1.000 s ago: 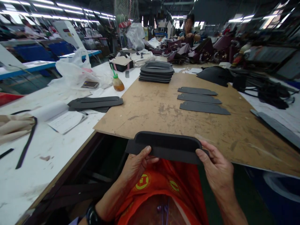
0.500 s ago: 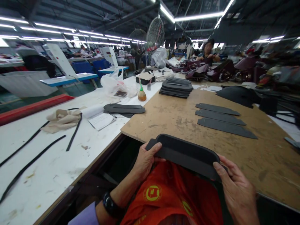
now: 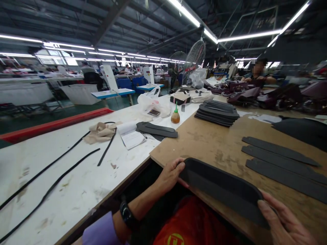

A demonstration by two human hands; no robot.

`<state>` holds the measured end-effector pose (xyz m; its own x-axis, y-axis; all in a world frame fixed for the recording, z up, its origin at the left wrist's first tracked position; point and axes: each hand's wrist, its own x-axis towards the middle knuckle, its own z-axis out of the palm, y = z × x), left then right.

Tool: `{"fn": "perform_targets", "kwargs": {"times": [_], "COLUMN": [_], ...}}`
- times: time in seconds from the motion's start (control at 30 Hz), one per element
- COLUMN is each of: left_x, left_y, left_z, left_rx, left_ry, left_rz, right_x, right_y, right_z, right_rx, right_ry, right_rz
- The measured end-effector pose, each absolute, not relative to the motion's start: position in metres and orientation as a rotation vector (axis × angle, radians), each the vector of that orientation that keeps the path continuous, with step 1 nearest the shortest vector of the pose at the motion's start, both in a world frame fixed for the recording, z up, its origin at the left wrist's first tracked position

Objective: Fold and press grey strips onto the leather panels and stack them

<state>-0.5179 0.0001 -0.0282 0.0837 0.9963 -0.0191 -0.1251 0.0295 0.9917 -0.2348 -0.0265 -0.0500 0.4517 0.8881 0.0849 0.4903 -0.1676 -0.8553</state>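
A long black panel with a raised, rounded rim (image 3: 219, 187) is held between my two hands over the front edge of the brown board. My left hand (image 3: 172, 173) pinches its left end, thumb on top. At the opposite end my right hand (image 3: 278, 211) grips the corner, thumb on the near face and fingers behind. Flat black strips (image 3: 286, 163) lie on the board to the right of the panel. A stack of black panels (image 3: 217, 112) sits farther back, and more black pieces (image 3: 157, 130) rest at the board's left edge.
The brown board (image 3: 204, 146) lies beside a white tabletop (image 3: 76, 177) carrying black cords (image 3: 58, 183), beige cloth (image 3: 99, 132), a notebook (image 3: 131, 137), a glue bottle (image 3: 175, 115) and a plastic bag (image 3: 153, 102). Across the table, a person (image 3: 258, 73) stands behind dark maroon pieces (image 3: 245, 93).
The view has turned left, so the table's things appear farther right. The panel has been raised and moved away from my lap, over the board, still in both hands.
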Motion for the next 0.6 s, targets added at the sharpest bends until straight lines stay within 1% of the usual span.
{"fn": "perform_targets", "kwargs": {"times": [0.1, 0.23, 0.4, 0.5, 0.6], "left_x": [-0.535, -0.573, -0.641, -0.677, -0.697], "left_y": [0.024, 0.065, 0.118, 0.139, 0.14], "left_z": [-0.016, 0.005, 0.024, 0.028, 0.035], "left_rx": [1.166, 1.198, 1.194, 1.191, 1.261], "left_ry": [1.143, 1.323, 1.654, 1.881, 2.073], "left_rz": [1.215, 1.292, 1.326, 1.254, 1.129], "right_x": [-0.253, -0.272, -0.261, -0.251, -0.252], "right_y": [-0.003, 0.016, 0.018, 0.017, 0.018], "right_z": [-0.039, -0.038, -0.052, -0.063, -0.068], "right_rx": [-1.678, -1.46, -1.459, -1.478, -1.493], "right_ry": [-1.248, -1.189, -1.109, -1.089, -1.09], "right_rz": [0.712, 0.944, 1.003, 1.032, 1.014]}}
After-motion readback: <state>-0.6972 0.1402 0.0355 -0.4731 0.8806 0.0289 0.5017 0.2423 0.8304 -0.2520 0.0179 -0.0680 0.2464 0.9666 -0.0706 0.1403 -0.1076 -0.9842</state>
